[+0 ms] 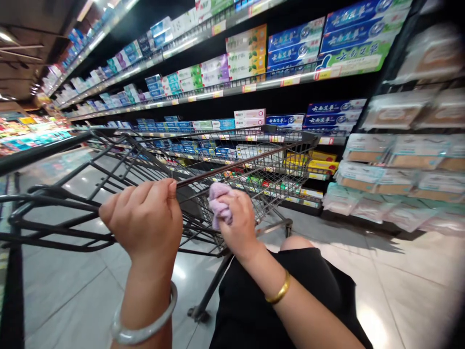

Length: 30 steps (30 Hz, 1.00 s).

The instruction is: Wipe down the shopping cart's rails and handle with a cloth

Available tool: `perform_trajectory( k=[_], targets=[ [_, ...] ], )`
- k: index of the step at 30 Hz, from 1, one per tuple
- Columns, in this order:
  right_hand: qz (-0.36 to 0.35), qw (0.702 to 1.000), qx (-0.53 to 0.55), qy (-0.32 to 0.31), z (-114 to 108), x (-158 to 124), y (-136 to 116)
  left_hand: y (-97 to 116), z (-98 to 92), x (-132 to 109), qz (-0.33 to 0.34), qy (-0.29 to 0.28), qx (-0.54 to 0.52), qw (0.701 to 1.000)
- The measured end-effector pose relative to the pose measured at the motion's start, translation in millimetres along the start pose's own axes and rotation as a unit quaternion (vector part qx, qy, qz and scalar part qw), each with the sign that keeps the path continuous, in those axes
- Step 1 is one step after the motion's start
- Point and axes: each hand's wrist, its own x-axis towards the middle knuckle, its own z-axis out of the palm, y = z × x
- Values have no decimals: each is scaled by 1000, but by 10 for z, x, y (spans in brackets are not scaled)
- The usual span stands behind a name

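A dark metal shopping cart (232,167) stands in front of me, its wire basket reaching from the left edge to the shelves. My left hand (145,215), with a pale bangle at the wrist, is closed around the near top bar of the cart. A crumpled lilac cloth (220,203) is bunched in the fingers of my right hand (238,218), just beside the cart's near side. The fingertips of the left hand are hidden behind the fist.
Shelves with rows of toothpaste-like boxes (296,43) run along the aisle. Clear packages (417,150) hang at the right. The tiled floor (69,291) lies below, with a cart wheel (199,314) near my black-clothed lap (283,300). Colourful goods (29,135) stand far left.
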Motion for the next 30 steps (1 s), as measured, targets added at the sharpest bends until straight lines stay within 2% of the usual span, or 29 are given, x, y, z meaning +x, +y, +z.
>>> perform_trajectory(
  k=[3, 4, 5, 9, 10, 12, 16, 18, 20, 22, 24, 26, 30],
  targets=[
    [-87, 993, -2, -78, 26, -69, -74, 6, 9, -3, 3, -9, 5, 1000],
    [-93, 992, 0, -86, 18, -75, -48, 8, 12, -4, 5, -13, 7, 1000],
    [-79, 994, 4, -76, -3, -74, 7, 13, 14, -5, 6, -18, 9, 1000],
    [61, 997, -3, 39, -138, -44, 290, 47, 16, -17, -1, -31, 13, 999],
    [74, 996, -9, 46, -157, -47, 310, 59, 14, -21, -6, -34, 13, 999],
    [53, 998, -10, 12, -151, -84, 250, 82, 8, -25, -20, -42, 9, 999],
    [-70, 991, 0, -110, -45, -220, 30, 112, 4, -15, -29, -44, 0, 999],
    [-81, 988, 4, -131, -44, -238, 70, 116, 11, -5, -25, -39, 3, 999],
    [-25, 996, 5, -85, -102, -206, 227, 117, 19, 1, -19, -36, 8, 999],
    [67, 998, -14, 0, -185, -159, 405, 118, 22, 4, -16, -33, 5, 999],
    [122, 991, -37, 33, -240, -148, 488, 123, 20, 7, -17, -28, -2, 999],
    [105, 993, -44, 2, -229, -198, 430, 131, 15, 12, -24, -27, -5, 999],
    [-40, 990, -16, -134, -88, -378, 176, 139, 7, 23, -33, -35, -1, 999]
  ],
)
